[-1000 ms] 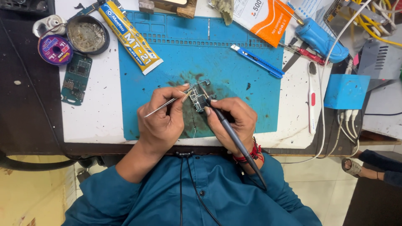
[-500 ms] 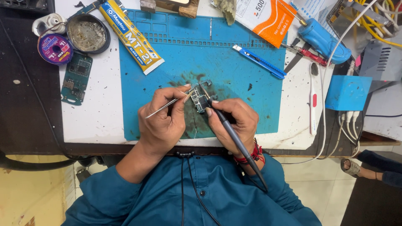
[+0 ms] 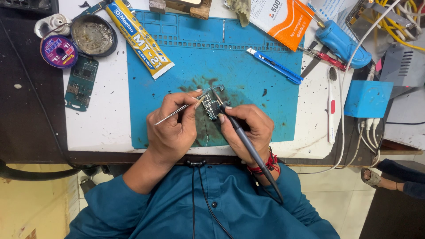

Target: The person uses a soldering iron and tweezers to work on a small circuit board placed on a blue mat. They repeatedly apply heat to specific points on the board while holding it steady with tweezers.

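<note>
where the blue silicone work mat (image 3: 248, 66) covers the white tabletop (image 3: 108, 115), a small green circuit board (image 3: 212, 105) lies near the centre of the frame on a dark smudged patch of the mat. the left hand (image 3: 175, 130) is closed around thin metal tweezers (image 3: 177, 110), whose tips meet the left edge of the board. the right hand (image 3: 248, 130) is closed in a pen grip on a slim dark soldering iron (image 3: 248, 144), tip at the board's lower right corner, its handle running down and right across the wrist. the two hands sit close together, one each side of the board, not touching each other.

in the upper left of the frame a round shallow metal tin (image 3: 94, 34) holds a dull grey-brown residue. just left of it lies a purple round spool (image 3: 59, 51), and below it a second green circuit board (image 3: 81, 82), flat and rectangular, rests on the tabletop. a yellow glue tube (image 3: 139, 39) lies diagonally over the mat's upper left corner.

in the upper right of the mat lies a blue utility knife (image 3: 274, 65), slim and plastic. beyond it are an orange and white flat packet (image 3: 283, 20), a blue handheld tool (image 3: 343, 42) and a white toothbrush with red grip (image 3: 331, 106), lying upright along the mat's right edge. a blue square box (image 3: 367, 98) sits at far right. nothing lies between the hands and the board.
</note>
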